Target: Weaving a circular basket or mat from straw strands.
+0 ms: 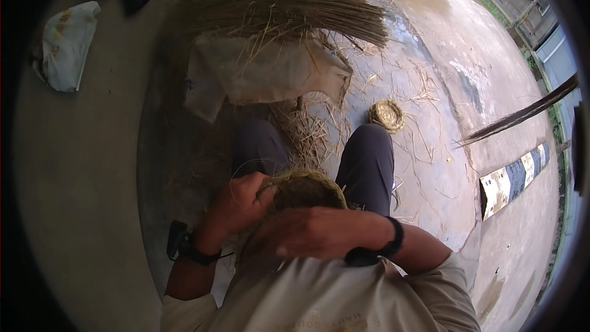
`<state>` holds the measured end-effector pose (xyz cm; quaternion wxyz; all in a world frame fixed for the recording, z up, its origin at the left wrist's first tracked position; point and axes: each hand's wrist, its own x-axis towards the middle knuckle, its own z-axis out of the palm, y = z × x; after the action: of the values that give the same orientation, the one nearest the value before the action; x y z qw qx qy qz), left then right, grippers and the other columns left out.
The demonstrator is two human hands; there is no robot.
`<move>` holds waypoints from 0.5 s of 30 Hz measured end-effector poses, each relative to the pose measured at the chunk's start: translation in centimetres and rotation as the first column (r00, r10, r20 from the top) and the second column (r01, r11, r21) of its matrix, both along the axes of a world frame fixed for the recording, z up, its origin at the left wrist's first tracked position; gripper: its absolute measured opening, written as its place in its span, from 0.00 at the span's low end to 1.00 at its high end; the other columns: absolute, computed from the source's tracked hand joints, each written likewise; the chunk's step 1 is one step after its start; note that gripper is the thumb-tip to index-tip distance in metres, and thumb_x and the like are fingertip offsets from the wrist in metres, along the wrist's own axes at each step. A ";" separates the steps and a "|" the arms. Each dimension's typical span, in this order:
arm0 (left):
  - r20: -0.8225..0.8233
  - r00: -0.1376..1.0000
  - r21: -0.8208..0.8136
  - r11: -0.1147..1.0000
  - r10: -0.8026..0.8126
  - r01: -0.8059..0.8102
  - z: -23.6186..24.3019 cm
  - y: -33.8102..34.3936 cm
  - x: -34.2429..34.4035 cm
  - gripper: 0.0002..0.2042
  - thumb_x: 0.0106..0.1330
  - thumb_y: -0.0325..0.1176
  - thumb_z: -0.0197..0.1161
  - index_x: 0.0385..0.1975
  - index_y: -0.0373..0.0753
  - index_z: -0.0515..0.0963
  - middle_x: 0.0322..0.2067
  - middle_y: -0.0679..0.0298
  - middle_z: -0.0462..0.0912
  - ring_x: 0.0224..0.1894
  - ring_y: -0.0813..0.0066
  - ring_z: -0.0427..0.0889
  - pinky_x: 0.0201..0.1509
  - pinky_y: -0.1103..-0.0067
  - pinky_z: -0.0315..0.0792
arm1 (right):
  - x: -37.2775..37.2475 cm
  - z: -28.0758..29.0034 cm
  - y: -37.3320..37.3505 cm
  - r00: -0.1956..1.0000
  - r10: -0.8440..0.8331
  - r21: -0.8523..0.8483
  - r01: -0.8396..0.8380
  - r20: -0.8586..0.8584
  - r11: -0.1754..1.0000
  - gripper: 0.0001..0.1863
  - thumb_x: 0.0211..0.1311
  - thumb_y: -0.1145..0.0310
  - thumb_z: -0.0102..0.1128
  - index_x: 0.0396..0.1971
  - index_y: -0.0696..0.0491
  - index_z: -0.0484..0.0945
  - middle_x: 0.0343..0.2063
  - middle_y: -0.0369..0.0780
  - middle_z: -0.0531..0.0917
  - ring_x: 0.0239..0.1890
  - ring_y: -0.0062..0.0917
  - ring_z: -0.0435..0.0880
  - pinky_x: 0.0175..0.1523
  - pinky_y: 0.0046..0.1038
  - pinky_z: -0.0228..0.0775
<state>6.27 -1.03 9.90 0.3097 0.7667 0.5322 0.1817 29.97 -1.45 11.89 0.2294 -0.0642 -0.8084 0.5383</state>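
A woven straw basket [310, 181] sits low between my knees, its lower part hidden behind my arms. My left hand [249, 200] has its fingers closed on the basket's left rim, where thin strands stick up. Across the near side of the basket lies my right hand [307, 233], close to my shirt; its fingers are smeared by motion, so their grip is unclear. A smaller straw basket [386, 116] rests on the ground beyond my right knee.
A large bundle of straw [283, 0] lies ahead on a pale sheet [264, 71], with loose stalks scattered around. Plastic bags [67, 46] lie at far left. At right are a long dark bundle of fibres [522, 110] and a striped board [513, 181] on the concrete ground.
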 end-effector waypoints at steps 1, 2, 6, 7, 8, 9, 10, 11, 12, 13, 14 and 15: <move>0.018 0.999 -0.010 0.999 0.050 -0.049 -0.3 -0.1 -0.1 0.13 0.72 0.37 0.65 0.45 0.32 0.80 0.33 0.44 0.86 0.37 0.48 0.89 0.39 0.64 0.79 | 1.6 0.0 0.4 0.994 -0.107 0.098 0.109 -0.029 0.989 0.12 0.78 0.69 0.58 0.48 0.62 0.83 0.54 0.53 0.84 0.62 0.49 0.80 0.64 0.44 0.75; 0.033 0.995 -0.019 0.995 0.099 -0.099 -0.5 -0.3 -0.2 0.13 0.72 0.38 0.65 0.44 0.33 0.80 0.33 0.43 0.85 0.38 0.44 0.88 0.39 0.60 0.79 | 3.6 0.1 0.5 0.975 -0.209 0.192 0.219 -0.071 0.957 0.12 0.78 0.68 0.57 0.48 0.62 0.83 0.55 0.53 0.83 0.64 0.49 0.79 0.65 0.45 0.75; 0.058 0.940 0.002 0.942 0.335 -0.336 -1.6 0.0 -2.8 0.12 0.73 0.38 0.63 0.39 0.34 0.78 0.29 0.43 0.83 0.35 0.40 0.86 0.36 0.58 0.77 | 15.2 0.1 0.8 0.716 -0.694 -0.331 0.675 0.078 0.659 0.19 0.73 0.65 0.50 0.54 0.61 0.81 0.54 0.49 0.85 0.50 0.34 0.83 0.53 0.34 0.77; 0.022 0.926 0.071 0.923 0.377 -0.378 -1.7 0.3 -4.0 0.12 0.74 0.38 0.62 0.39 0.33 0.78 0.29 0.43 0.83 0.34 0.40 0.86 0.36 0.58 0.77 | 19.2 0.9 1.1 0.497 -0.827 0.068 0.845 0.263 0.530 0.25 0.69 0.70 0.43 0.61 0.61 0.78 0.51 0.44 0.86 0.37 0.25 0.85 0.42 0.27 0.79; -0.011 0.907 0.141 0.898 0.421 -0.416 -1.6 0.8 -5.5 0.12 0.74 0.38 0.62 0.39 0.33 0.78 0.28 0.43 0.83 0.34 0.40 0.86 0.35 0.58 0.76 | 21.3 2.2 0.5 0.246 -0.919 0.034 0.963 0.309 0.269 0.28 0.67 0.71 0.44 0.65 0.61 0.75 0.46 0.41 0.87 0.27 0.19 0.77 0.32 0.22 0.73; -0.041 0.885 0.216 0.869 0.464 -0.446 -1.5 1.3 -6.7 0.12 0.74 0.38 0.61 0.38 0.33 0.77 0.28 0.43 0.83 0.33 0.40 0.85 0.34 0.59 0.76 | 23.8 3.2 -0.2 0.032 -0.932 0.075 0.995 0.361 0.064 0.27 0.68 0.70 0.50 0.66 0.60 0.74 0.41 0.37 0.85 0.24 0.16 0.69 0.28 0.18 0.65; -0.026 0.871 0.236 0.850 0.490 -0.472 -1.1 1.7 -7.6 0.12 0.74 0.38 0.61 0.39 0.33 0.77 0.28 0.43 0.83 0.33 0.39 0.85 0.34 0.59 0.76 | 28.3 2.1 -1.3 -0.059 -0.988 0.473 0.881 0.140 0.014 0.24 0.70 0.69 0.53 0.64 0.59 0.76 0.39 0.35 0.84 0.23 0.14 0.67 0.27 0.18 0.62; -0.015 0.856 0.258 0.829 0.517 -0.496 -0.6 2.1 -8.5 0.12 0.74 0.38 0.61 0.39 0.33 0.77 0.28 0.43 0.83 0.33 0.39 0.85 0.34 0.59 0.76 | 31.4 1.1 -2.6 -0.136 -0.989 0.489 0.867 0.055 -0.092 0.22 0.72 0.68 0.55 0.63 0.59 0.77 0.37 0.34 0.83 0.23 0.11 0.65 0.26 0.17 0.59; -0.006 0.843 0.282 0.809 0.538 -0.515 -0.1 2.4 -9.1 0.12 0.74 0.38 0.61 0.39 0.33 0.77 0.28 0.43 0.83 0.33 0.39 0.85 0.34 0.59 0.76 | 34.6 0.0 -4.2 -0.218 -0.976 0.495 0.845 -0.029 -0.204 0.19 0.75 0.68 0.57 0.61 0.58 0.79 0.35 0.32 0.82 0.22 0.09 0.64 0.24 0.16 0.56; -0.038 0.836 0.303 0.803 0.548 -0.512 0.1 2.6 -9.5 0.12 0.74 0.38 0.61 0.39 0.33 0.77 0.28 0.44 0.83 0.34 0.39 0.85 0.34 0.59 0.76 | 35.4 0.0 -5.3 -0.276 -0.959 0.239 0.937 0.061 -0.255 0.18 0.76 0.67 0.57 0.60 0.57 0.80 0.33 0.30 0.81 0.21 0.08 0.63 0.23 0.15 0.54; -0.067 0.827 0.321 0.797 0.558 -0.512 0.1 2.7 -9.6 0.12 0.74 0.38 0.61 0.40 0.33 0.77 0.29 0.44 0.84 0.34 0.39 0.85 0.34 0.59 0.77 | 35.6 0.6 -5.9 -0.333 -0.934 -0.034 0.940 0.132 -0.340 0.16 0.78 0.66 0.57 0.58 0.56 0.81 0.31 0.29 0.80 0.20 0.06 0.62 0.21 0.14 0.51; -0.095 0.818 0.339 0.791 0.568 -0.510 0.3 2.7 -9.5 0.12 0.74 0.39 0.61 0.40 0.33 0.78 0.29 0.44 0.84 0.34 0.38 0.85 0.34 0.59 0.77 | 35.6 0.7 -6.1 -0.330 -0.931 -0.229 0.905 0.157 -0.360 0.16 0.80 0.64 0.56 0.58 0.55 0.82 0.29 0.28 0.78 0.18 0.04 0.61 0.20 0.14 0.49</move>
<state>-3.20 1.68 10.17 0.0728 0.6336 0.7228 0.2659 65.58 -7.56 12.57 0.5994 -0.6974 -0.3214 0.2259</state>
